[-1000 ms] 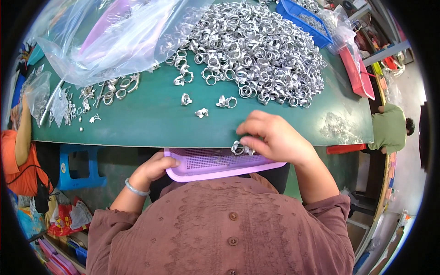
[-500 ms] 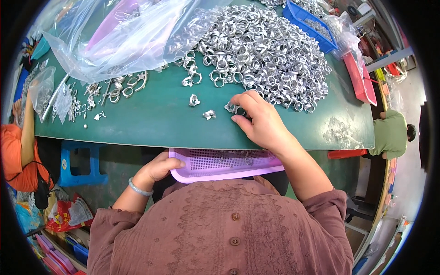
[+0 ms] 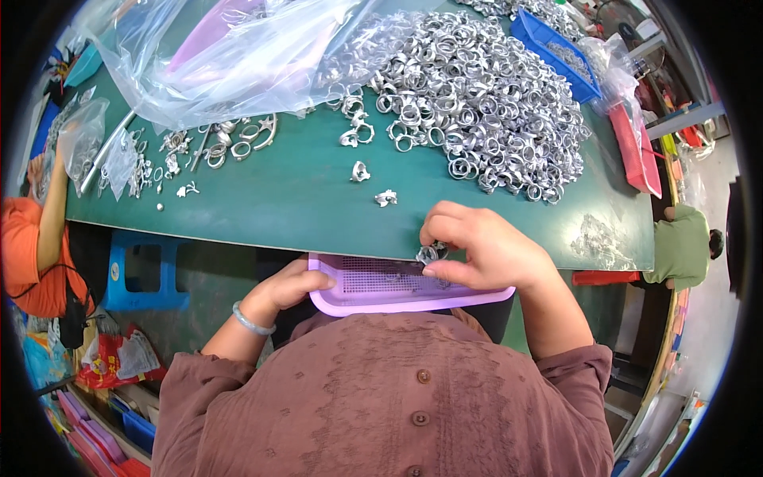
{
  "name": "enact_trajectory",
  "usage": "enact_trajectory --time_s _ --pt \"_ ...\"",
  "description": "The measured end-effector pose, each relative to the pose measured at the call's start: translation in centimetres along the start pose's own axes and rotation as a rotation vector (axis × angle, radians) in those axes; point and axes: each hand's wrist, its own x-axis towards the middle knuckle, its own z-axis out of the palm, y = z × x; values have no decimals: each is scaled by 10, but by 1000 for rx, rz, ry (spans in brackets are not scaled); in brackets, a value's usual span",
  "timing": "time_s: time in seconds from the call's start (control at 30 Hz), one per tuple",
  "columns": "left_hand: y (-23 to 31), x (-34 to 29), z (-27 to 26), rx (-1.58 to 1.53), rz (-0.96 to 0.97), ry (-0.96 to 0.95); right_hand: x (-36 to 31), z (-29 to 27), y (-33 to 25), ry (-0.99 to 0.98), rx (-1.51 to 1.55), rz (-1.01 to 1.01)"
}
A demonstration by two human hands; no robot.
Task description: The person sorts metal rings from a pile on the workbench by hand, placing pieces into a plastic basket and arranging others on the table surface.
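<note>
One silver ring piece (image 3: 427, 254), at least, is pinched between the thumb and curled fingers of the right hand (image 3: 489, 250), at the surface's near edge and above the purple basket (image 3: 413, 306); half a second earlier that hand was farther in on the green table (image 3: 294, 187), its fingers at ring pieces lying there. The left hand (image 3: 296, 286) is unchanged, partly closed on the basket's left end, thumb over the rim, other fingers hidden. Two loose pieces (image 3: 385, 198) remain between the near edge and the large pile of rings (image 3: 485, 95).
</note>
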Motion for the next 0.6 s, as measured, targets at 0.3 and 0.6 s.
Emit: enact_trajectory --time_s 0.3,0.6 --pt "6 -1 5 60 14 9 56 33 4 166 -353 -139" --pt "7 -2 1 32 6 -26 40 24 4 204 60 -185"
